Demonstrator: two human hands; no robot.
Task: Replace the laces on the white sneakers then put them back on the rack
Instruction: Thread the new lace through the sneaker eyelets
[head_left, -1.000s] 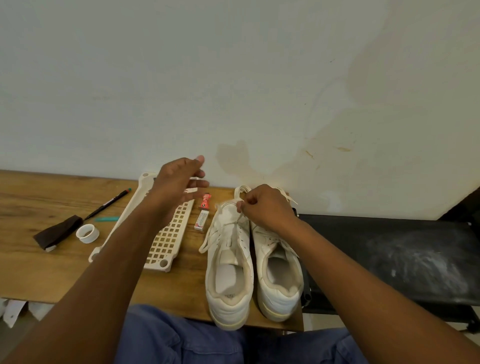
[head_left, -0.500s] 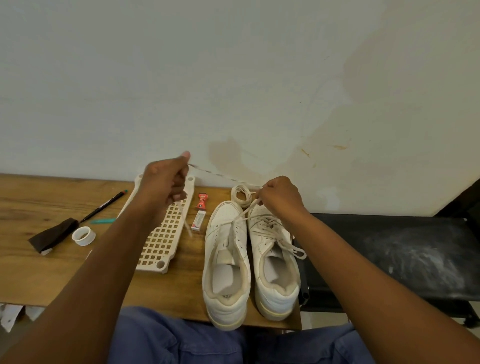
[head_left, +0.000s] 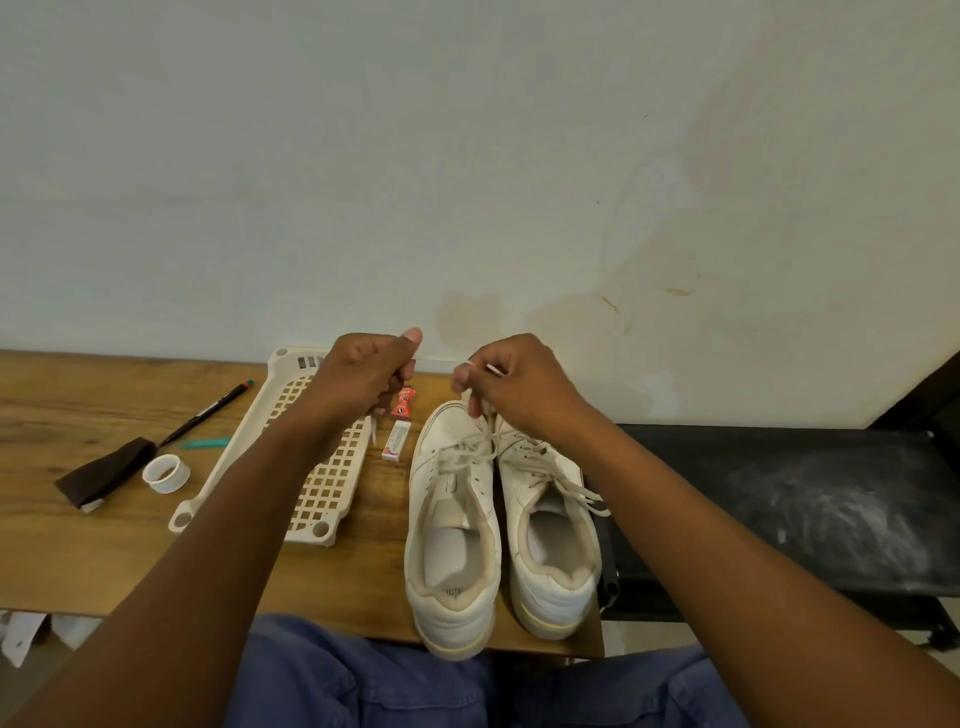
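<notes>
- Both hands have drawn closer together since half a second ago, shortening the stretch of white shoelace (head_left: 441, 359) pulled taut between them.
- Left hand (head_left: 363, 375) is clenched around one end of that lace above the cream plastic lattice rack (head_left: 317, 488).
- Right hand (head_left: 511, 382) pinches the lace over the toes of the pair of white leather sneakers (head_left: 498, 525), which stand side by side on the wooden table (head_left: 78, 395).
- Beside the rack lie a small red-and-white tube (head_left: 400, 426), a black pen (head_left: 208, 413) and a white tape roll (head_left: 166, 473).
</notes>
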